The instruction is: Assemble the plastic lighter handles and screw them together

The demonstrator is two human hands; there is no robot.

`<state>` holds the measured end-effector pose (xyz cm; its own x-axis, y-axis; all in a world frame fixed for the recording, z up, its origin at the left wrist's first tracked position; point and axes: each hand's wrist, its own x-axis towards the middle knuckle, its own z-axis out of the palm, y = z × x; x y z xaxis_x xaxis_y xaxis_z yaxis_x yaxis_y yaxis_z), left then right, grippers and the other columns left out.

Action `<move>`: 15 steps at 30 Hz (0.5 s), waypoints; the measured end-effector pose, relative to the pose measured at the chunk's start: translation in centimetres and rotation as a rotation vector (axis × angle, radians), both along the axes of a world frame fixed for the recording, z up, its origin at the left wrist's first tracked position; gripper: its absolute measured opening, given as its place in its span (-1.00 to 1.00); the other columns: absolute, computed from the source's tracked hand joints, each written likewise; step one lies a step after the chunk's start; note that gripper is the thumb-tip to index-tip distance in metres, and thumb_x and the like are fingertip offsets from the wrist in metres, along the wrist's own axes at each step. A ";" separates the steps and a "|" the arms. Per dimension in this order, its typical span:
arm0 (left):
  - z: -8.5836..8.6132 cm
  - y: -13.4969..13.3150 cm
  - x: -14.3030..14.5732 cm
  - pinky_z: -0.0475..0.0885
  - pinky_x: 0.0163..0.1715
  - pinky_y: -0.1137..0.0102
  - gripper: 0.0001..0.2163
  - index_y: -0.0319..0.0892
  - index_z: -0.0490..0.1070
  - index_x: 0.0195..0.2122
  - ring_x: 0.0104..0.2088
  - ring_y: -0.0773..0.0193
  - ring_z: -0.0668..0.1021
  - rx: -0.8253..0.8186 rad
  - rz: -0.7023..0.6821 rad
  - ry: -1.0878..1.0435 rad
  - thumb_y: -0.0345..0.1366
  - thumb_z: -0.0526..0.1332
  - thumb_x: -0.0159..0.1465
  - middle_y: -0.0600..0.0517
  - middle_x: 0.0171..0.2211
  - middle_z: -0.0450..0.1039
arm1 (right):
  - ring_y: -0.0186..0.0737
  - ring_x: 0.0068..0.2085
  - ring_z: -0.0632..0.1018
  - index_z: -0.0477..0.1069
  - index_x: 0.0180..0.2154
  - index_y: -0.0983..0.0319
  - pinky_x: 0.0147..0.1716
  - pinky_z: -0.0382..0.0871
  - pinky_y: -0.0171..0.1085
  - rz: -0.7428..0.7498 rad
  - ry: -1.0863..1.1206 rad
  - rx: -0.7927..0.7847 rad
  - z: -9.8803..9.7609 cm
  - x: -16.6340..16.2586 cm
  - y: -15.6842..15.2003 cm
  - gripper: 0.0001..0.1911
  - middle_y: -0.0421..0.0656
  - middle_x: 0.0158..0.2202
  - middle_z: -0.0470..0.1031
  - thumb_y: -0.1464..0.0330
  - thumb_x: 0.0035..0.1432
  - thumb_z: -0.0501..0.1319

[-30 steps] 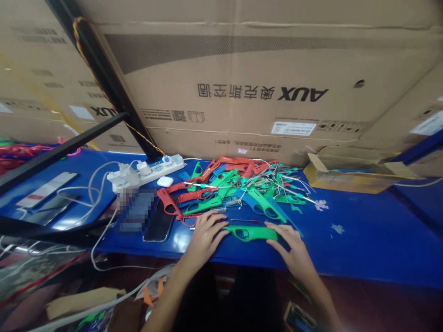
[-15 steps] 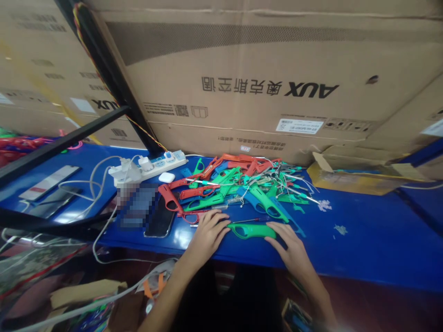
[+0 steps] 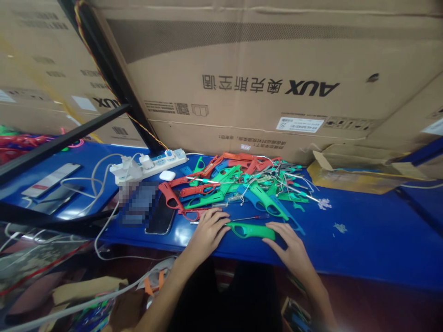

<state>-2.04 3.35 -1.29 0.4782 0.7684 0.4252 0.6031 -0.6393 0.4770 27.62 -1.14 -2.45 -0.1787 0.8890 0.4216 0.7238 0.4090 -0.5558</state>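
1. Across the near part of one blue tabletop (image 3: 360,244), I watched two hands at one green casing (image 3: 256,231), which I took as my landmark for everything else.
2. At the casing's left end, one left hand (image 3: 209,230) had its thumb and fingers pinched together on the slim tip, covering part of it.
3. At the casing's right end, one right hand (image 3: 289,240) gripped the broader handle narrowly between thumb and fingers. Whether the casing touched the tabletop, I could not tell from where I sat.
4. Just behind the casing I counted one thin rod (image 3: 245,218) with some red near its right end.
5. Farther behind the casing spread one pile (image 3: 230,175) of red, green and blue pieces with tangled wires (image 3: 244,194); the overlap kept me from an exact count.
6. Left of the casing, past the left hand, I had one dark phone (image 3: 161,214); farther back on that side, one small white case (image 3: 167,175) and one power strip (image 3: 159,164) carrying three plugs (image 3: 145,161).
7. Right of the casing and behind it, I counted two clusters of pale scraps (image 3: 324,204) and one open box (image 3: 349,183).
8. Well behind the casing stood two cartons (image 3: 259,55) lettered AUX.
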 end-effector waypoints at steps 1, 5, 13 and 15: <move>0.0 0.0 0.0 0.39 0.16 0.06 -0.84 -0.11 0.50 0.01 0.16 0.05 0.45 0.000 0.000 0.002 -0.34 0.21 0.45 -0.05 0.04 0.57 | -0.01 0.00 0.64 0.52 0.01 0.12 0.06 0.52 -0.02 -0.002 -0.002 0.004 -0.1 0.0 0.0 -0.70 -0.08 -0.03 0.64 0.13 0.33 0.28; 0.0 0.0 0.0 0.37 0.15 0.06 -0.85 -0.12 0.50 0.00 0.15 0.05 0.46 0.003 0.002 0.005 -0.34 0.20 0.46 -0.05 0.03 0.58 | -0.02 0.01 0.63 0.51 0.02 0.13 0.07 0.52 -0.02 0.002 -0.011 0.007 -0.1 0.0 0.0 -0.70 -0.07 -0.03 0.64 0.15 0.34 0.29; 0.0 -0.1 0.0 0.35 0.10 0.09 -0.86 -0.11 0.52 -0.02 0.11 0.07 0.49 0.023 0.027 0.016 -0.34 0.20 0.46 -0.03 0.02 0.59 | -0.01 0.00 0.62 0.53 0.00 0.12 0.04 0.52 -0.03 0.005 -0.019 -0.020 0.4 -0.1 0.0 -0.69 -0.08 -0.03 0.64 0.11 0.34 0.27; -0.1 -0.1 -0.1 0.35 0.09 0.11 -0.86 -0.11 0.53 -0.03 0.11 0.08 0.50 0.033 0.028 0.020 -0.34 0.21 0.45 -0.02 0.01 0.60 | -0.01 0.01 0.62 0.53 0.00 0.12 0.05 0.52 -0.02 0.003 -0.016 -0.027 0.3 -0.2 0.0 -0.70 -0.07 -0.03 0.64 0.11 0.35 0.25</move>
